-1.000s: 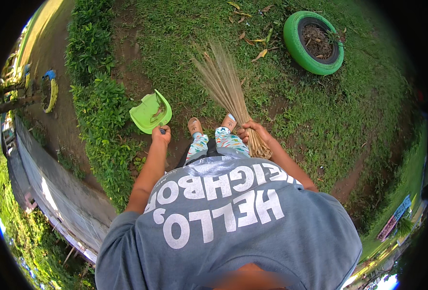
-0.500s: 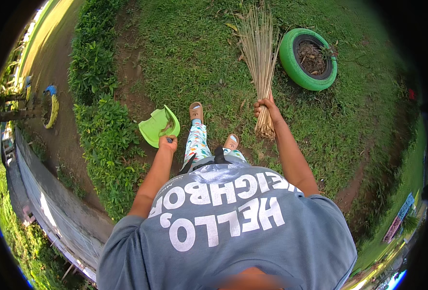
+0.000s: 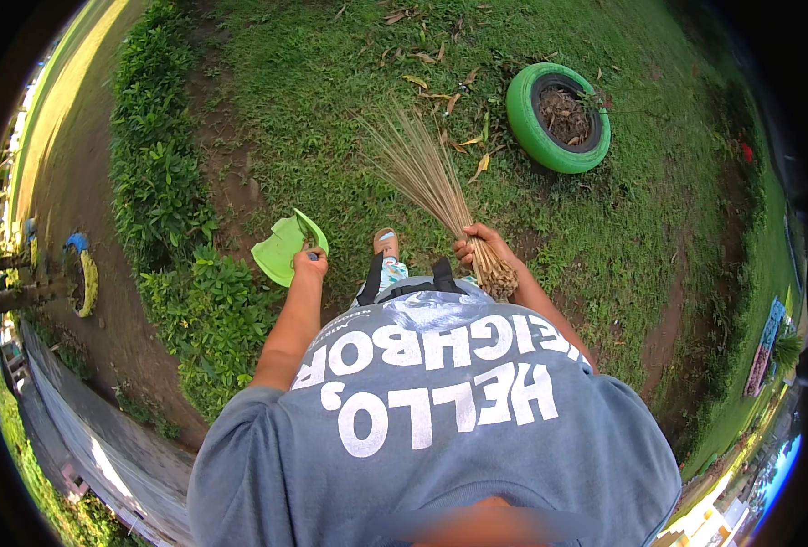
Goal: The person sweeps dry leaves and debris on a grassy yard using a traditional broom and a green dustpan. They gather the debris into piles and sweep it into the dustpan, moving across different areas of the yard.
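Note:
My right hand is closed round the bound end of a stick broom. The broom's thin tan sticks fan out forward and to the left over the grass. Off to the left, my left hand grips the dark handle of a light green plastic dustpan. Some brownish bits show in the dustpan, too small to name. Dry yellow and brown leaves lie on the grass past the broom, to its right.
A green-painted tyre filled with dry leaves stands ahead on the right. A leafy hedge runs along the left beside bare soil. Farther left is a blue and yellow tyre. My sandalled foot is on the grass.
The broom has swung left, its fan now pointing forward-left, and my right hand has come closer to my body. More leaves show ahead. The dustpan stays at my left.

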Tool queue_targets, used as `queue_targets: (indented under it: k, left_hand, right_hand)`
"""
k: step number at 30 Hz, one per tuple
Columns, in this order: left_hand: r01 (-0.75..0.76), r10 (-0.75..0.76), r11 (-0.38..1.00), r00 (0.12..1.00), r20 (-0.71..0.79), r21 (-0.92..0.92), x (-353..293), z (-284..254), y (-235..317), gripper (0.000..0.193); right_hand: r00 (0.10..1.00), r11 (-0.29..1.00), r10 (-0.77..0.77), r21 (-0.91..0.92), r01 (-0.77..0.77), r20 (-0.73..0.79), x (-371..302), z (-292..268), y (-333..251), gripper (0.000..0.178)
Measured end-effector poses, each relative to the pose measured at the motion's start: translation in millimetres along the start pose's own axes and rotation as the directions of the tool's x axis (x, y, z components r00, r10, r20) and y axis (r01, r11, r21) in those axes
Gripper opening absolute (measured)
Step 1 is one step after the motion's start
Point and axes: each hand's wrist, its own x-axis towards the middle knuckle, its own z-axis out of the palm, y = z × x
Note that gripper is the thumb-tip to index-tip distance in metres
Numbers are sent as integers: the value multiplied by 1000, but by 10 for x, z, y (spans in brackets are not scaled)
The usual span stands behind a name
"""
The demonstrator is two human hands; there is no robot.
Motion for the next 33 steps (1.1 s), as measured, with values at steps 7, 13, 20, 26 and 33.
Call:
queue_targets:
  k: [7, 13, 20, 26, 33]
  left_hand:
    - [-62, 62, 998, 998, -16, 24, 91, 455, 254, 8]
    - [-93, 92, 996, 993, 77, 3, -125, 832, 270, 6]
    - [-124, 120, 992, 971, 206, 7, -482, 1184, 197, 23]
    - [-222, 202, 972, 956, 215, 73, -762, 1388, 42, 22]
    - [-273, 230, 946, 946, 230, 174, -890, 1498, -13, 14]
  right_hand:
    - [997, 995, 72, -73, -75, -41, 389, 226, 12, 26]
    - [995, 975, 24, -220, -44, -92, 443, 471, -129, 24]
    - [947, 934, 294, -174, -313, -127, 488, 661, -377, 18]
    - [799, 803, 595, 39, -595, -86, 807, 456, -228, 22]
    - [658, 639, 748, 177, -749, 84, 1048, 208, -123, 23]
